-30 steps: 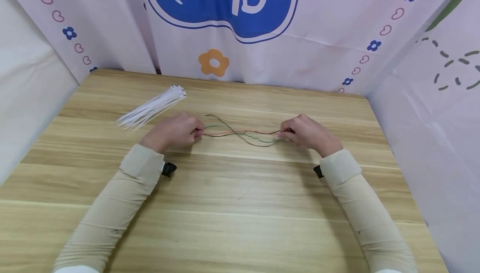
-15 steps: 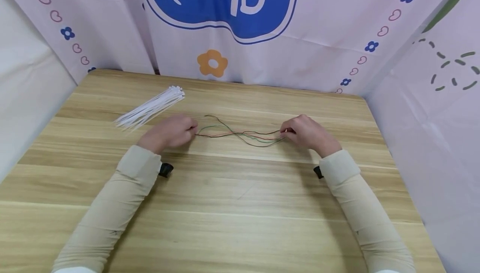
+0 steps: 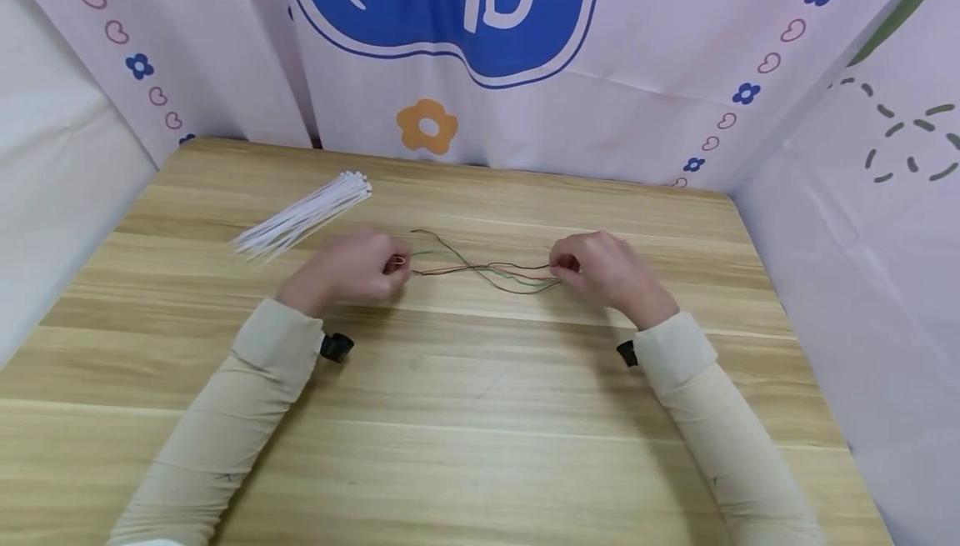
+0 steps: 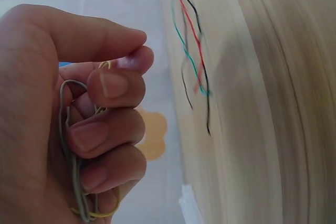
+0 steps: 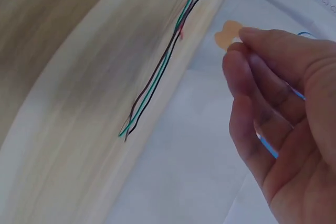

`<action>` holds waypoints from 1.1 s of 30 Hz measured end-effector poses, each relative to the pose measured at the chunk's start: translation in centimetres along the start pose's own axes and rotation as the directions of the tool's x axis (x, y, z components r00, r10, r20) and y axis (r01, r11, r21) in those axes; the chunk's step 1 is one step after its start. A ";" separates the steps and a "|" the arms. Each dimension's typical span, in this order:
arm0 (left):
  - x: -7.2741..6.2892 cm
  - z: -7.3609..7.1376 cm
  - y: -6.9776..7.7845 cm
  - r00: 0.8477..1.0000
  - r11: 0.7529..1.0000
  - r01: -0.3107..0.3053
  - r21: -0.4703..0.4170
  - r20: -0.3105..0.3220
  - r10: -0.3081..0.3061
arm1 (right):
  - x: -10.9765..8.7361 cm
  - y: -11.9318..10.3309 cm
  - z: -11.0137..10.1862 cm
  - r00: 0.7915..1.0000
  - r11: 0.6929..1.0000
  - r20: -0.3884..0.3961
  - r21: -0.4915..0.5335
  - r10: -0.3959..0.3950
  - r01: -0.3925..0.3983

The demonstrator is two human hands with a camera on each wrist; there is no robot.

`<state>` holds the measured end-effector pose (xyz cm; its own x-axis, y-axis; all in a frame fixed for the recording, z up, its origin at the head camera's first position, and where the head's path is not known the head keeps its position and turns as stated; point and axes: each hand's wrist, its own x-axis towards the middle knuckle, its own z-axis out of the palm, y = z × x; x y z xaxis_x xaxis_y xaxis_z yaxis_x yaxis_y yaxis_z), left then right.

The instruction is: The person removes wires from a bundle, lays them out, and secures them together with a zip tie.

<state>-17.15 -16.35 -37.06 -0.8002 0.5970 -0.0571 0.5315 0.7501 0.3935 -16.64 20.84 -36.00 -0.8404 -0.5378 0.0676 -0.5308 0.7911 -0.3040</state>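
A beige left sleeve [image 3: 213,425] slants up and inward across the wooden table [image 3: 480,446]. Beyond it lies a bundle of white cable ties [image 3: 303,217]. The left hand [image 3: 348,267] bends inward, its lower fingers curled round looped grey and yellow wires [image 4: 77,182], thumb near the index fingertip. Between the hands, loose black, red and green wires [image 3: 483,266] cross on the wood. The right hand [image 3: 607,271] arches just beside them, fingers loosely bent, thumb and index tips close together, gripping nothing; its beige right sleeve [image 3: 738,438] angles inward.
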 end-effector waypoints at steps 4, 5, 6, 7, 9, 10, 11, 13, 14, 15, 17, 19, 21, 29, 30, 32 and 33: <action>0.2 0.1 0.7 0.999 0.998 -0.046 -0.039 -0.008 0.046 | 0.0 -1.0 0.2 0.997 0.997 -0.056 0.057 -0.050 0.053; 0.3 0.2 0.9 0.998 0.998 -0.057 -0.039 -0.012 0.057 | 0.0 -1.3 0.3 0.996 0.995 -0.067 0.072 -0.059 0.064; 0.3 0.3 1.0 0.998 0.997 -0.069 -0.045 -0.018 0.068 | 0.0 -1.5 0.3 0.995 0.993 -0.075 0.088 -0.066 0.072; 0.4 0.3 1.2 0.997 0.996 -0.077 -0.048 -0.021 0.076 | 0.0 -1.8 0.4 0.994 0.992 -0.081 0.100 -0.071 0.079; 0.5 0.6 1.4 0.995 0.994 -0.097 -0.057 -0.029 0.095 | 0.1 -2.3 0.5 0.993 0.988 -0.092 0.127 -0.078 0.090; 0.5 0.6 1.6 0.994 0.992 -0.108 -0.070 -0.031 0.106 | 0.1 -2.6 0.6 0.992 0.985 -0.097 0.142 -0.081 0.094; 0.6 0.7 1.8 0.993 0.990 -0.116 -0.083 -0.034 0.113 | 0.1 -2.9 0.6 0.991 0.983 -0.102 0.158 -0.083 0.098; 0.6 0.8 2.1 0.992 0.987 -0.123 -0.105 -0.035 0.120 | 0.2 -3.5 0.7 0.990 0.976 -0.111 0.187 -0.089 0.109; 0.7 0.8 2.3 0.992 0.985 -0.126 -0.114 -0.035 0.123 | 0.2 -3.8 0.7 0.989 0.972 -0.115 0.203 -0.093 0.116; 0.7 0.8 2.5 0.992 0.984 -0.128 -0.125 -0.033 0.124 | 0.2 -4.1 0.8 0.988 0.969 -0.119 0.215 -0.098 0.122; 0.8 0.9 2.8 0.991 0.983 -0.131 -0.132 -0.031 0.128 | 0.2 -4.6 0.8 0.986 0.963 -0.127 0.233 -0.110 0.138; 1.0 1.0 3.1 0.991 0.982 -0.134 -0.130 -0.030 0.131 | 0.3 -5.1 1.0 0.984 0.958 -0.135 0.244 -0.120 0.150; 1.2 1.1 3.4 0.991 0.982 -0.136 -0.132 -0.027 0.134 | 0.4 -5.4 1.2 0.981 0.954 -0.144 0.252 -0.128 0.161; 1.8 1.2 4.8 0.985 0.975 -0.169 -0.147 -0.037 0.166 | 0.6 -6.8 1.4 0.972 0.936 -0.180 0.292 -0.150 0.199; 1.8 1.2 5.0 0.984 0.973 -0.179 -0.146 -0.043 0.174 | 0.7 -7.0 1.5 0.971 0.932 -0.180 0.299 -0.154 0.203; 2.0 1.3 5.2 0.979 0.969 -0.201 -0.146 -0.055 0.195 | 0.8 -7.4 1.6 0.973 0.930 -0.172 0.307 -0.155 0.203; 2.0 1.4 5.3 0.977 0.967 -0.211 -0.146 -0.060 0.204 | 0.8 -7.6 1.7 0.974 0.929 -0.166 0.310 -0.154 0.200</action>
<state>-15.55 -10.75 -36.35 -0.6903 0.7191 0.0795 0.6416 0.5577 0.5266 -13.11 13.87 -35.26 -0.7549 -0.5973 0.2707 -0.6273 0.5372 -0.5638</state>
